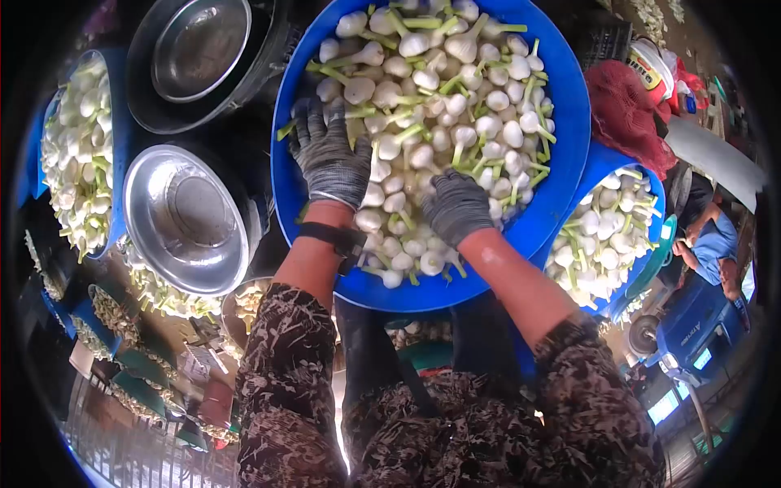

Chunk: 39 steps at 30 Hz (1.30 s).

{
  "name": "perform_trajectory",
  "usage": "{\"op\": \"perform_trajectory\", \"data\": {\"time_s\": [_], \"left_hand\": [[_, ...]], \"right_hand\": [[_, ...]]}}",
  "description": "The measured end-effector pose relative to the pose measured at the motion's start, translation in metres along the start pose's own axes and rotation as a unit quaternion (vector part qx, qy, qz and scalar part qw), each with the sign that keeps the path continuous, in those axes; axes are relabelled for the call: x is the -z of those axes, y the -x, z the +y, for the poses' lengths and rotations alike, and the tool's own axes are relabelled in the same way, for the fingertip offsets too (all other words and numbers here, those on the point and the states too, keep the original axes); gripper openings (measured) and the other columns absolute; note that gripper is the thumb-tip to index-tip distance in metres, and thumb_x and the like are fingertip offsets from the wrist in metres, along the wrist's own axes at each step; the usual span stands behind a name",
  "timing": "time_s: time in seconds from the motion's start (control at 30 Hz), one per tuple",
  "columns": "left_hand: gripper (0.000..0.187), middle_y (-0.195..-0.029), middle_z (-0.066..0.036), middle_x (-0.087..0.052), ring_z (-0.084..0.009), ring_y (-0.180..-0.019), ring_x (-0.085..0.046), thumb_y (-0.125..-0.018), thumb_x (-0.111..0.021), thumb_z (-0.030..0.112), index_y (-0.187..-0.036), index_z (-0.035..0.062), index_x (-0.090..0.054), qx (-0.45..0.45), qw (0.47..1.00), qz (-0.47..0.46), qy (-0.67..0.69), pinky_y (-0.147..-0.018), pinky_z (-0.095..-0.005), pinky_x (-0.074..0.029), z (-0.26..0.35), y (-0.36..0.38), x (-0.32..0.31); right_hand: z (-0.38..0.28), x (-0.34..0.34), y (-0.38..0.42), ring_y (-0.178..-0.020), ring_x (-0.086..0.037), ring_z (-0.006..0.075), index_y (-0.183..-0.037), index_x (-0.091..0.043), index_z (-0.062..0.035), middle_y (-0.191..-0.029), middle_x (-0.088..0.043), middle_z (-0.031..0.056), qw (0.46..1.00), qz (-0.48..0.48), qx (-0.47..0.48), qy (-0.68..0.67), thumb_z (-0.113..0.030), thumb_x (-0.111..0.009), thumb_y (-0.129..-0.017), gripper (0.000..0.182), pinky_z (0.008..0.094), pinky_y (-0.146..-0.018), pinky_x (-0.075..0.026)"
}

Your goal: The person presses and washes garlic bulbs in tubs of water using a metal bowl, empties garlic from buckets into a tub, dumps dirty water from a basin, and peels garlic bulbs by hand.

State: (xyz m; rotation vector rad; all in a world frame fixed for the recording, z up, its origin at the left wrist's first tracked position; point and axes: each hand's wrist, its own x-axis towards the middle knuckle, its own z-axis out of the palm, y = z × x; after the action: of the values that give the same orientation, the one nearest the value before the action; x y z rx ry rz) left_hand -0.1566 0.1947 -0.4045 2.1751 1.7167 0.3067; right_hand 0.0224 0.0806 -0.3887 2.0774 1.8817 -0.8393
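Observation:
A large blue tub [573, 122] in front of me holds many white garlic bulbs [488, 126] with short green stems. Cloudy liquid shows between some of them. At the tub's left side, my left hand [329, 154], in a grey glove, lies over the garlic with its fingers spread and holds nothing that I can see. My right hand [458, 205], gloved alike, is lower and nearer the middle among the bulbs. Its fingers are curled down and closed; what is in them, if anything, is hidden.
Left of the tub are a shiny metal basin [187, 220] and a dark basin [142, 73] with a metal bowl [203, 49]. More garlic fills blue containers at left [118, 146] and right [657, 195]. A red mesh sack [622, 114] lies upper right. A person [716, 244] is at far right.

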Motion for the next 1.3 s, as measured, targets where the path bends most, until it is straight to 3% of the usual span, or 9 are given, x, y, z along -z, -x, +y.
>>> {"op": "perform_trajectory", "data": {"time_s": [0.37,0.5,0.53,0.63,0.73,0.9,1.03,1.2,1.3], "left_hand": [[0.071,-0.156,-0.013,-0.015,-0.0317,-0.144,-0.009,-0.088,-0.04,0.055,-0.149,0.0224,-0.022,0.069,0.963,-0.192,-0.174,-0.11,-0.0627,-0.001,0.005,-0.047,-0.057],[0.075,-0.147,-0.017,-0.033,-0.0341,-0.137,-0.029,-0.083,-0.054,0.05,-0.144,0.0109,-0.033,-0.045,0.983,-0.133,-0.121,-0.113,-0.0471,-0.02,-0.048,-0.066,-0.103],[0.076,-0.145,-0.019,-0.036,-0.0336,-0.135,-0.032,-0.081,-0.06,0.047,-0.142,0.0076,-0.035,-0.017,0.964,-0.226,-0.138,-0.113,-0.0375,-0.024,-0.027,-0.083,-0.073],[0.066,-0.136,-0.023,-0.044,-0.0369,-0.127,-0.043,-0.081,-0.059,0.035,-0.138,0.0088,-0.04,0.069,0.981,-0.165,-0.081,-0.107,-0.0427,-0.032,0.015,-0.094,-0.025],[0.048,-0.118,-0.019,-0.057,-0.037,-0.114,-0.05,-0.079,-0.061,0.033,-0.12,0.0094,-0.053,-0.049,0.999,-0.01,-0.02,-0.098,-0.0491,-0.038,0.046,-0.1,-0.019],[0.054,-0.134,-0.016,-0.051,-0.0363,-0.125,-0.045,-0.086,-0.051,0.048,-0.132,0.0184,-0.053,-0.245,0.954,0.13,-0.11,-0.104,-0.0436,-0.034,0.09,-0.132,-0.058],[0.061,-0.146,-0.012,-0.039,-0.0229,-0.135,-0.037,-0.095,-0.038,0.051,-0.147,0.0201,-0.03,-0.098,0.946,-0.284,-0.119,-0.112,-0.0361,-0.028,0.074,-0.159,-0.117],[0.06,-0.136,-0.018,-0.049,-0.0354,-0.123,-0.048,-0.09,-0.044,0.05,-0.141,0.0175,-0.041,-0.023,0.88,-0.475,0.011,-0.104,-0.0371,-0.036,0.053,-0.151,-0.113],[0.069,-0.142,-0.02,-0.042,-0.032,-0.132,-0.041,-0.09,-0.038,0.058,-0.146,0.019,-0.029,-0.092,0.894,-0.435,-0.058,-0.108,-0.0387,-0.03,0.053,-0.093,-0.082]], "right_hand": [[0.049,0.055,-0.103,-0.083,-0.062,0.0331,-0.094,-0.063,-0.0056,-0.09,-0.063,0.0159,0.952,0.176,0.096,-0.231,-0.026,-0.057,-0.087,0.022,0.043,-0.075,-0.049],[0.071,0.085,0.007,-0.087,-0.064,0.0306,-0.1,-0.062,-0.0011,-0.091,-0.066,0.0174,0.916,-0.207,-0.07,-0.337,-0.034,-0.059,-0.089,0.034,0.037,-0.078,-0.049],[0.104,0.043,0.041,-0.086,-0.064,0.0326,-0.098,-0.062,-0.0035,-0.089,-0.067,0.0167,0.918,-0.191,0.269,-0.22,-0.038,-0.052,-0.092,0.036,0.0378,-0.078,-0.049],[0.105,0.064,0.087,-0.084,-0.064,0.0337,-0.095,-0.062,-0.0079,-0.092,-0.067,0.0143,0.847,-0.451,0.188,-0.209,-0.034,-0.047,-0.094,0.03,0.04,-0.075,-0.05],[0.1,0.097,0.059,-0.079,-0.065,0.0318,-0.106,-0.063,-0.0105,-0.097,-0.067,0.0127,0.956,-0.162,-0.037,-0.242,-0.032,-0.056,-0.09,0.027,0.0397,-0.07,-0.052],[0.108,0.102,-0.077,-0.121,-0.044,0.0351,-0.127,-0.048,-0.0078,-0.127,-0.05,0.0165,0.938,0.33,0.103,0.001,-0.038,-0.06,-0.086,0.053,0.0461,-0.104,-0.032],[0.108,0.064,-0.186,-0.138,-0.017,0.0398,-0.139,-0.041,-0.0072,-0.15,-0.023,0.0224,0.974,0.198,-0.039,0.101,-0.059,-0.046,-0.083,0.076,0.0582,-0.11,-0.01],[0.1,0.035,-0.187,-0.131,-0.034,0.0391,-0.131,-0.049,-0.0058,-0.136,-0.042,0.0257,0.972,0.226,0.06,0.04,-0.047,-0.047,-0.087,0.061,0.0555,-0.11,-0.015],[0.085,0.034,-0.112,-0.137,-0.025,0.0376,-0.142,-0.035,-0.0103,-0.15,-0.028,0.0136,0.986,-0.075,0.07,0.128,-0.061,-0.036,-0.089,0.073,0.0533,-0.11,-0.02]]}}
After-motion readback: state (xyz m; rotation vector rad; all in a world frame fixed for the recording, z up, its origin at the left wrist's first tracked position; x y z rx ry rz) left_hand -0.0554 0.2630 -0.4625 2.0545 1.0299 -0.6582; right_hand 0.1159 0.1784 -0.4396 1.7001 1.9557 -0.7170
